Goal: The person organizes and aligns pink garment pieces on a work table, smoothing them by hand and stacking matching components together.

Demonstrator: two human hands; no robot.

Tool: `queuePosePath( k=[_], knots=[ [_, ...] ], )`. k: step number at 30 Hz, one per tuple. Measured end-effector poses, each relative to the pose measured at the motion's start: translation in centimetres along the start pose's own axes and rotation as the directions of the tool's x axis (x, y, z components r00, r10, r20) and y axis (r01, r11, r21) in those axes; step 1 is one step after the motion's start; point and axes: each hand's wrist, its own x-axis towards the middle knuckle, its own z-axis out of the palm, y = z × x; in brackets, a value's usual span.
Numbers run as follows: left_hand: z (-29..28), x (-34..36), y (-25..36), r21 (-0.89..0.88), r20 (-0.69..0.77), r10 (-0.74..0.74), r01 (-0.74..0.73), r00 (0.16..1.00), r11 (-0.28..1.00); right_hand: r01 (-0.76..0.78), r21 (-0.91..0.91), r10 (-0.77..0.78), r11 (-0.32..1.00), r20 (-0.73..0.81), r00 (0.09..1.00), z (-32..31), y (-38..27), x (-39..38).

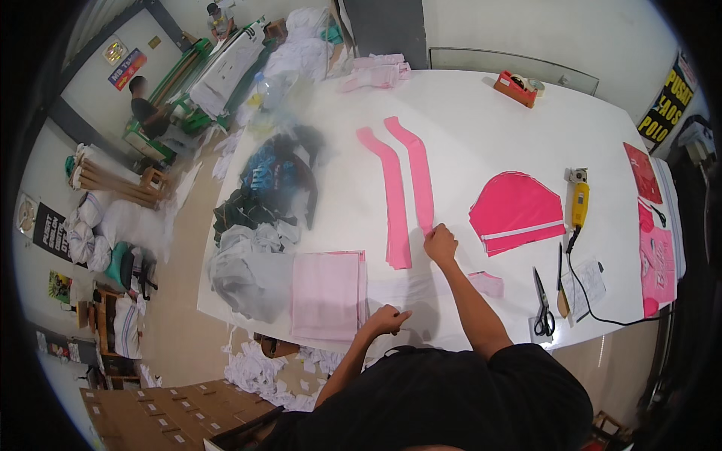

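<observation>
My right hand is closed on the lower end of a long pink fabric strip, which lies on the white table and curves at its far end. A second, similar pink strip lies just left of it. My left hand hovers near the table's front edge, fingers curled and one digit pointing right, with nothing visible in it. Beside that hand is a stack of pale pink fabric panels. To the right of my right hand lie bright pink curved panels with a white band, and a small pale pink piece.
A yellow corded electric cutter, black scissors and a paper sheet lie at the right. An orange tape dispenser stands at the back. Dark clothing and a grey plastic bag cover the left side. Two people work far left.
</observation>
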Motion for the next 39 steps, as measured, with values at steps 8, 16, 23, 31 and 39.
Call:
queuePosePath(
  k=[8, 16, 23, 31, 39],
  knots=[
    [-0.7, 4.3, 1.3, -0.188, -0.428, 0.142, -0.242, 0.892, 0.952, -0.413, 0.779, 0.233, 0.471, 0.342, 0.91, -2.6, 0.8, -2.1],
    [-2.9, 11.1, 6.1, -0.064, -0.609, 0.254, -0.366, 0.751, 0.928, -0.236, 0.572, 0.169, 0.785, 0.169, 0.971, -2.1, 2.9, -2.8],
    [1.4, 9.4, 5.9, -0.074, -0.512, 0.241, -0.321, 0.825, 0.944, -0.091, 0.507, 0.027, 0.857, 0.134, 0.991, -6.9, 3.9, -5.5],
    [5.2, 3.0, 4.2, -0.187, -0.327, 0.106, -0.174, 0.939, 0.967, -0.034, 0.393, 0.007, 0.919, 0.07, 0.998, -12.0, 11.7, -13.4],
    [6.5, 4.7, 5.1, 0.041, -0.386, 0.341, -0.354, 0.857, 0.935, 0.181, 0.086, -0.159, 0.98, -0.215, 0.964, -17.1, 15.5, -7.8]
  ],
)
